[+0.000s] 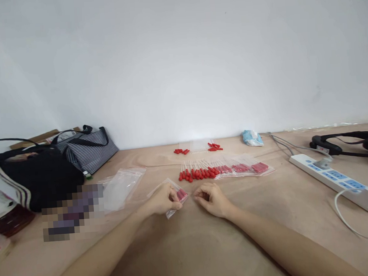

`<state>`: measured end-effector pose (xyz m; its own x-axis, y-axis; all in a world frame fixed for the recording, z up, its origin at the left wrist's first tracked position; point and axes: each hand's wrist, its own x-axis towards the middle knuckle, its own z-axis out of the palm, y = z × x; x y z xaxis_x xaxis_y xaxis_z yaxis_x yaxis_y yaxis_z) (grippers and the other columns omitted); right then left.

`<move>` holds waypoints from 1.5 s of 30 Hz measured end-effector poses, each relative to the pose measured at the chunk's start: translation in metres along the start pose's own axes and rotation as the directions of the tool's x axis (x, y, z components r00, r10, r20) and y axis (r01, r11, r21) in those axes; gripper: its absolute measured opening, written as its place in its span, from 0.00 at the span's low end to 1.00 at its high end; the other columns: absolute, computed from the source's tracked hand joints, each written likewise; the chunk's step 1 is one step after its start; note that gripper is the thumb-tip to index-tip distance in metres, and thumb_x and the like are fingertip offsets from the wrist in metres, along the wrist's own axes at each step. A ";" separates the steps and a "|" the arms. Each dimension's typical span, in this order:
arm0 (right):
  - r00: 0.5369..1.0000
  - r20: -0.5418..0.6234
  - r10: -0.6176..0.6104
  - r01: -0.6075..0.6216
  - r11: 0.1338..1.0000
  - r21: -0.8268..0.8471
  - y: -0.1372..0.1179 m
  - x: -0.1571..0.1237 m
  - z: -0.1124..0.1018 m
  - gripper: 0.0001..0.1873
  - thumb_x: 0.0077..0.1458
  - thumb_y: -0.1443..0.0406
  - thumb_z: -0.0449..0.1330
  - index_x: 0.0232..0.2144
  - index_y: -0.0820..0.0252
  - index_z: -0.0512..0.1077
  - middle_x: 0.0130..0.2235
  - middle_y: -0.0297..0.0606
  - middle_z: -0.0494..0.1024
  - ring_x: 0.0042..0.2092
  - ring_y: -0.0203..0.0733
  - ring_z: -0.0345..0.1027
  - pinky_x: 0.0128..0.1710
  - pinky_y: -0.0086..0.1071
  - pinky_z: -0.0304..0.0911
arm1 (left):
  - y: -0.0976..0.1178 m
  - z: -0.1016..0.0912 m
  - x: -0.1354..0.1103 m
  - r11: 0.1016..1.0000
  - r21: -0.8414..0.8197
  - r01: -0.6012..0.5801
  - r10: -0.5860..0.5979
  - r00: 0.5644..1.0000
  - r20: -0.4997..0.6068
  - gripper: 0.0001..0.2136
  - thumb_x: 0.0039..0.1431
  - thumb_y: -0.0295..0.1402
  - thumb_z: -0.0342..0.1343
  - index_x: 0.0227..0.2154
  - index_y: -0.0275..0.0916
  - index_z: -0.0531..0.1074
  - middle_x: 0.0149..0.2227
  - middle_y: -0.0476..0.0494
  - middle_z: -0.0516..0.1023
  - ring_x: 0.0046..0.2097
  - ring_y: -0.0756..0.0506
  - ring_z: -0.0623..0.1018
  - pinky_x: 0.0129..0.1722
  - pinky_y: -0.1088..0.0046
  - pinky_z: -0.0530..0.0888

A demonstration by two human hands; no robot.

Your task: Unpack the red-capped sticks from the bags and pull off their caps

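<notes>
Fingers, left hand (164, 198): bent, thumb and fingertips pinching a small clear bag (171, 213).
Fingers, right hand (212, 199): curled, tips drawn together just right of that bag; I cannot tell whether they grip anything.
Table edge: brown tabletop (185, 251) runs back to a pale, smooth wall (179, 71).
Room: a narrow gap parts the 2 hands; plain tabletop shows between the forearms on the near side.
Left side: soft black bag (57, 176) with pale stripes, touching a boxy striped bag (93, 150) on its far side.
Left of the hands: flat, glossy plastic bags (121, 190), overlapping.
Middle, far: 2 loose groups of red pieces (181, 151) near the wall.
Middle, beyond the hands: pale thin sticks with rounded red ends (199, 172), in a row, meeting filled bags (241, 168) on the right.
Far right: crinkled blue-and-white packet (252, 138); long white power strip (334, 178), angled.
Held bag: thin, transparent, tilted, centre of the scene; red contents show beside the left fingertips.
</notes>
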<state>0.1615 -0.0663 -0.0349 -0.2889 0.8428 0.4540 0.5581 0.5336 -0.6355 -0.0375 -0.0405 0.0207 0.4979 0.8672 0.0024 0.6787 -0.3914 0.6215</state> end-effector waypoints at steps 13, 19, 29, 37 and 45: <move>0.932 0.011 -0.362 0.351 0.896 -0.273 0.001 0.004 0.003 0.04 0.50 0.67 0.55 0.27 0.57 0.71 0.30 0.35 0.67 0.33 0.37 0.58 0.34 0.32 0.49 | -0.002 0.025 0.005 0.936 -0.328 0.125 -0.088 0.988 0.125 0.09 0.31 0.35 0.64 0.12 0.34 0.72 0.16 0.49 0.69 0.21 0.52 0.65 0.19 0.77 0.60; 0.872 -0.023 -0.489 0.454 0.826 -0.334 0.004 0.005 0.004 0.10 0.53 0.67 0.52 0.25 0.56 0.71 0.28 0.36 0.69 0.32 0.37 0.56 0.34 0.33 0.48 | -0.003 0.030 0.003 0.966 -0.252 0.048 -0.034 0.998 0.060 0.11 0.39 0.36 0.60 0.13 0.35 0.70 0.17 0.49 0.67 0.23 0.52 0.65 0.23 0.76 0.62; 0.876 -0.027 -0.482 0.448 0.833 -0.325 0.004 0.004 0.001 0.14 0.55 0.67 0.48 0.23 0.56 0.70 0.27 0.36 0.70 0.31 0.37 0.56 0.34 0.34 0.49 | 0.003 0.035 0.000 0.973 0.030 -0.230 0.231 0.950 -0.212 0.08 0.50 0.31 0.51 0.18 0.37 0.67 0.34 0.45 0.71 0.39 0.47 0.70 0.42 0.67 0.65; 0.820 -0.026 -0.572 0.516 0.758 -0.399 -0.003 0.004 0.001 0.13 0.53 0.71 0.47 0.25 0.57 0.69 0.27 0.34 0.72 0.30 0.37 0.55 0.32 0.34 0.47 | -0.001 0.050 -0.002 0.953 0.098 -0.288 0.304 0.917 -0.257 0.09 0.52 0.25 0.42 0.21 0.38 0.63 0.38 0.43 0.70 0.42 0.46 0.69 0.44 0.65 0.65; 0.845 0.125 -0.520 0.528 0.773 -0.352 -0.004 0.002 -0.001 0.09 0.52 0.69 0.51 0.23 0.58 0.68 0.26 0.34 0.70 0.32 0.37 0.56 0.34 0.34 0.48 | -0.011 0.044 -0.003 0.980 0.064 -0.188 0.198 0.902 -0.384 0.10 0.53 0.27 0.39 0.18 0.39 0.58 0.37 0.42 0.72 0.44 0.45 0.70 0.44 0.64 0.66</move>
<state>0.1594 -0.0671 -0.0304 -0.6316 0.4435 0.6360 0.5526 0.8328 -0.0320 -0.0227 -0.0524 -0.0209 0.3764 0.8229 0.4256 0.6066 -0.5661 0.5582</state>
